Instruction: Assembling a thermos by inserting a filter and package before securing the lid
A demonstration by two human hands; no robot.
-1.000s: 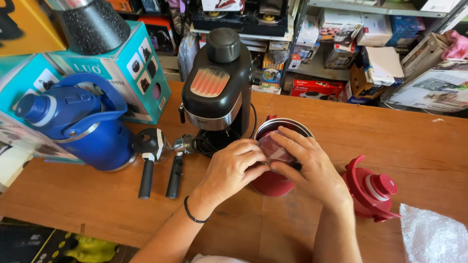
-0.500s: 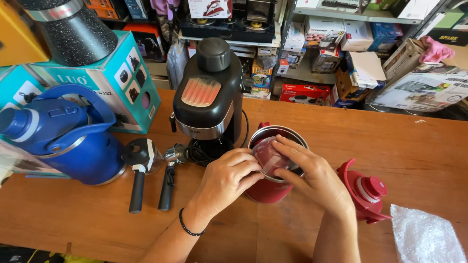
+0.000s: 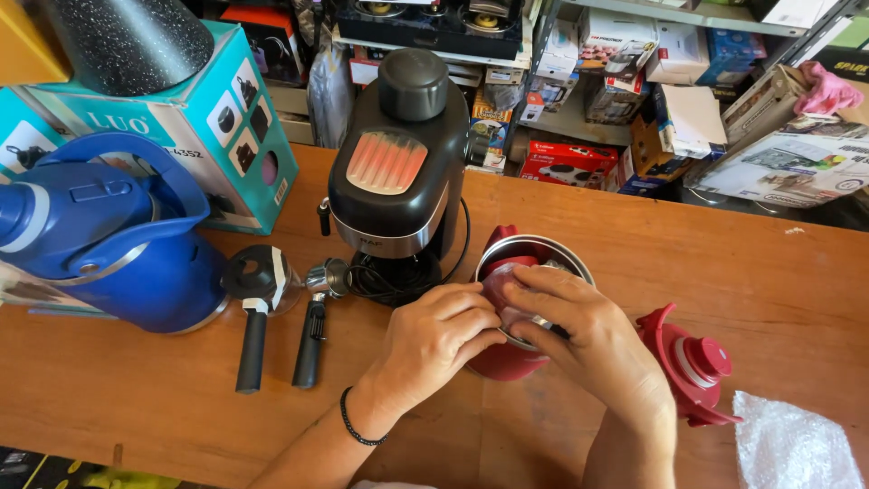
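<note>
Shelves crammed with cardboard boxes and small appliances fill the top of the frame, behind a smooth brown wooden worktop [image 3: 163, 407]. At centre frame a red jug [image 3: 507, 358] with a shiny metal rim stands open on the wood. Both hands meet over its mouth: the left hand [image 3: 433, 340], a thin black band on its wrist, and the right hand [image 3: 588, 330] pinch a pale, translucent piece of wrapping [image 3: 505, 288] at the rim, fingers curled closed on it.

Just behind the jug, upper centre, stands a glossy black espresso machine [image 3: 398, 172] with a round knob on top and a coiled black cable at its foot; it is close against the far side of the jug. Left of the hands lie two portafilters [image 3: 312, 326] with black handles, side by side. Further left a rounded blue thermos jug [image 3: 118, 244] takes up the left edge, with a teal printed carton [image 3: 190, 118] behind it and a speckled dark pot on top.

To the right of the right wrist the jug's red lid [image 3: 692, 367] lies loose on the wood, and crumpled bubble wrap [image 3: 792, 448] sits at the lower right corner. Bare wood opens along the lower left and across the right half, up to the far edge below the shelves.
</note>
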